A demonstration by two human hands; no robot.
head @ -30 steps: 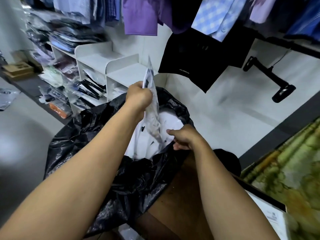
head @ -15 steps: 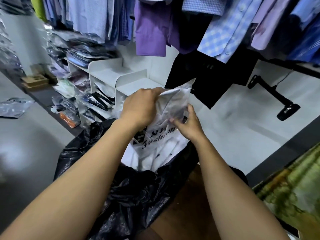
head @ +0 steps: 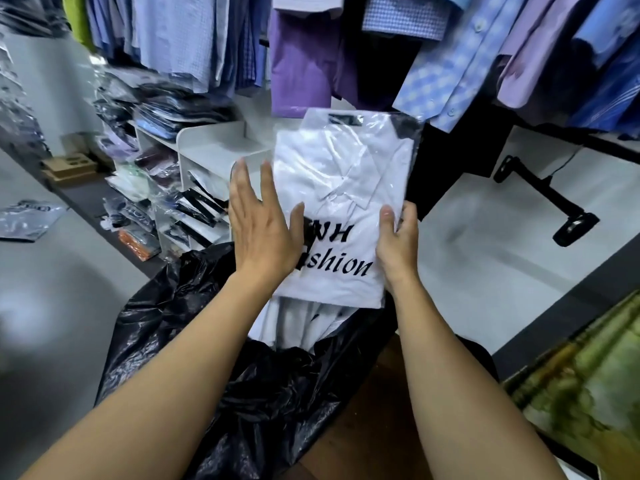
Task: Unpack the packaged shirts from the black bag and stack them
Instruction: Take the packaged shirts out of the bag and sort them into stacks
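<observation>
**A:** How do the hands sit?

**B:** On my screen both forearms reach forward over the black bag point(head: 207, 341); the left hand point(head: 263, 230) is raised with its back toward me, fingers straight and spread, pointing to twelve o'clock; the right hand point(head: 396, 244) stands upright opposite it.

**A:** And the hold?

**B:** The left palm lies flat on the front of the packaged shirt point(head: 343, 174) at its eight o'clock corner, covering part of the black lettering; the right hand pinches the four o'clock edge, thumb on the front, fingers curled round the side.

**A:** Where is the packet?

**B:** Held up facing me, slightly tilted, just above the bag's mouth; more white packets point(head: 294, 323) lie inside at its six o'clock; I see a white shelf point(head: 214, 143) at ten o'clock; hanging shirts point(head: 304, 64) at twelve.
</observation>
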